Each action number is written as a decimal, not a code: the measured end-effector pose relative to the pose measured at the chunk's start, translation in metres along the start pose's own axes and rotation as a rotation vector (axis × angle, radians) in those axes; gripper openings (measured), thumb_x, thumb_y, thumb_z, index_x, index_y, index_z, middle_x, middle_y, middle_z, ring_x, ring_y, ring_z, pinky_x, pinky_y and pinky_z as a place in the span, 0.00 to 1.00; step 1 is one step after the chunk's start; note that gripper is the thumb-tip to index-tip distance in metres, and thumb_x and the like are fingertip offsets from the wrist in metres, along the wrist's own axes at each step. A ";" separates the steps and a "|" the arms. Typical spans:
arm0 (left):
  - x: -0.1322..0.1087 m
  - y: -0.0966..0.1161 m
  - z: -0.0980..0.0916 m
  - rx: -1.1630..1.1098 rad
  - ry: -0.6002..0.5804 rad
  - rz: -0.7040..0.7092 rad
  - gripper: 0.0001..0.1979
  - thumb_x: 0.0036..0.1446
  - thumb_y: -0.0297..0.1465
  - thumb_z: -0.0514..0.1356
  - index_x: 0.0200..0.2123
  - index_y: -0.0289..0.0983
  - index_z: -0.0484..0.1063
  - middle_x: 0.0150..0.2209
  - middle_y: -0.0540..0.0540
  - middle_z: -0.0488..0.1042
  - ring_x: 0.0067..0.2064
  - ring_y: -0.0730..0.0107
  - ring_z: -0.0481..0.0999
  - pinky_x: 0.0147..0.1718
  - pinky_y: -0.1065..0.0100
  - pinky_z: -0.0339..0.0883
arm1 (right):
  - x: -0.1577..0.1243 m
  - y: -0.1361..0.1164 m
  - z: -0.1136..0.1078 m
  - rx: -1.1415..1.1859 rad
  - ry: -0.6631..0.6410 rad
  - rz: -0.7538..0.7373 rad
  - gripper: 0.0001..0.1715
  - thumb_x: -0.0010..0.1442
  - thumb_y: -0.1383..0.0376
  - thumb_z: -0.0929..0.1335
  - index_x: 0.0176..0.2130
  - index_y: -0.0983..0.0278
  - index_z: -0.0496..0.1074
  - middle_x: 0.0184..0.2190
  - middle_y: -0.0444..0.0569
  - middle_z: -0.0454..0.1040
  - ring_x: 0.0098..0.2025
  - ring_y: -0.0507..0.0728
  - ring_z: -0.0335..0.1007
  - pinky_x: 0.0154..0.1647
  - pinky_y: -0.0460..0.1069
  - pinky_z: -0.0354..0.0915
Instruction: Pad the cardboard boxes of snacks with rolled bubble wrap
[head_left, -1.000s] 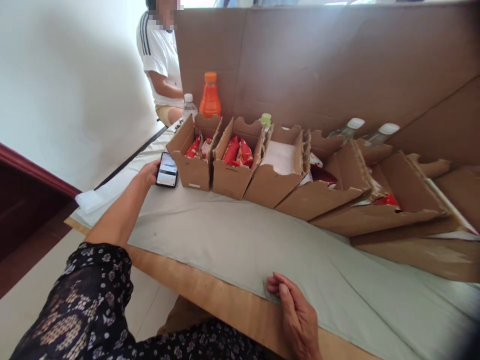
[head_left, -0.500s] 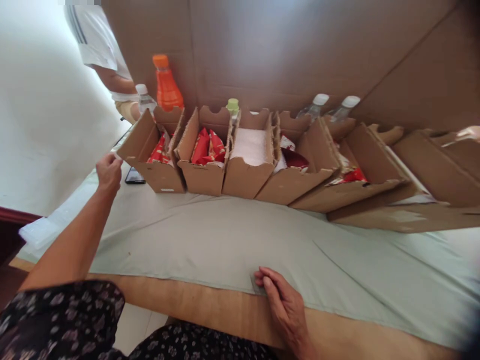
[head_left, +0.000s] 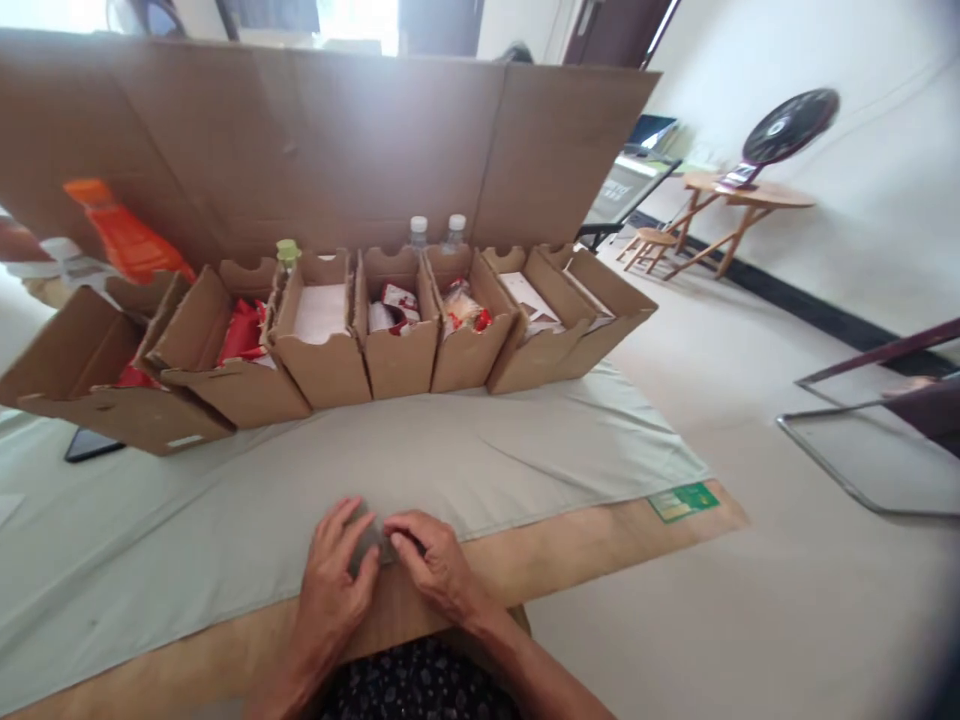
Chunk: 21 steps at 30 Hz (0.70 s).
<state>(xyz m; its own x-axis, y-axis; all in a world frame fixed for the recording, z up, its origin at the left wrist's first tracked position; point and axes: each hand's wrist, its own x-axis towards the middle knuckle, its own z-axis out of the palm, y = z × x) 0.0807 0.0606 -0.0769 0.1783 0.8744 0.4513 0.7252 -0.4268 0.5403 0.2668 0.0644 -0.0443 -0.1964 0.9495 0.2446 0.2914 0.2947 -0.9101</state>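
My left hand (head_left: pixel 335 570) rests at the front of the table, its fingers apart over the cloth and beside a small grey, see-through-looking flat piece (head_left: pixel 366 543). My right hand (head_left: pixel 435 560) is closed, thumb and curled fingers pinching the near side of that piece. Its exact kind is unclear. Beyond both hands a row of open cardboard boxes stands along the table, among them one with a white pad (head_left: pixel 322 312), one with a red packet (head_left: pixel 244 330) and one with a clear-and-red packet (head_left: pixel 463 308).
A tall cardboard panel (head_left: pixel 315 130) stands behind the boxes. An orange bottle (head_left: pixel 135 235) and white-capped bottles (head_left: pixel 455 232) show there. A dark phone (head_left: pixel 91 443) lies at left under a box. Right of the table are a metal-framed chair (head_left: pixel 862 500) and a fan (head_left: pixel 787 125) on a wooden table.
My view has swung right. My left hand has left the leftmost box's edge and come over beside my right hand, its fingers now apart. My right hand stays at the table's front edge.
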 end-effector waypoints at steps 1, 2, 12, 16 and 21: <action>0.003 0.003 0.008 0.023 -0.043 0.078 0.14 0.66 0.32 0.57 0.52 0.41 0.77 0.58 0.39 0.77 0.61 0.50 0.74 0.56 0.47 0.74 | -0.003 -0.001 -0.010 -0.006 -0.011 -0.045 0.14 0.68 0.69 0.65 0.46 0.60 0.79 0.42 0.47 0.83 0.43 0.54 0.80 0.49 0.48 0.74; 0.005 0.005 0.013 0.049 -0.080 0.143 0.14 0.66 0.31 0.57 0.52 0.41 0.77 0.58 0.39 0.77 0.61 0.50 0.74 0.56 0.47 0.73 | -0.004 -0.001 -0.025 -0.044 0.002 -0.096 0.14 0.68 0.69 0.64 0.46 0.59 0.79 0.42 0.47 0.83 0.43 0.54 0.80 0.48 0.47 0.74; 0.003 0.005 0.010 0.161 -0.088 0.288 0.15 0.66 0.34 0.59 0.53 0.41 0.77 0.58 0.39 0.77 0.61 0.51 0.75 0.54 0.51 0.76 | 0.114 -0.012 -0.327 -0.980 0.536 -0.112 0.22 0.65 0.63 0.66 0.56 0.65 0.75 0.54 0.60 0.78 0.57 0.67 0.73 0.59 0.63 0.65; 0.005 0.006 0.010 0.148 -0.084 0.282 0.14 0.66 0.33 0.59 0.53 0.41 0.77 0.58 0.39 0.78 0.60 0.52 0.76 0.53 0.52 0.77 | 0.169 -0.005 -0.378 -1.208 0.119 0.018 0.20 0.51 0.69 0.74 0.46 0.65 0.81 0.46 0.59 0.82 0.52 0.72 0.75 0.57 0.67 0.64; 0.003 0.006 0.011 0.145 -0.083 0.268 0.14 0.65 0.31 0.59 0.53 0.41 0.77 0.58 0.39 0.78 0.61 0.51 0.76 0.53 0.51 0.77 | 0.182 0.023 -0.390 -1.066 0.124 -0.040 0.04 0.49 0.67 0.79 0.27 0.63 0.83 0.24 0.43 0.80 0.28 0.54 0.75 0.36 0.48 0.68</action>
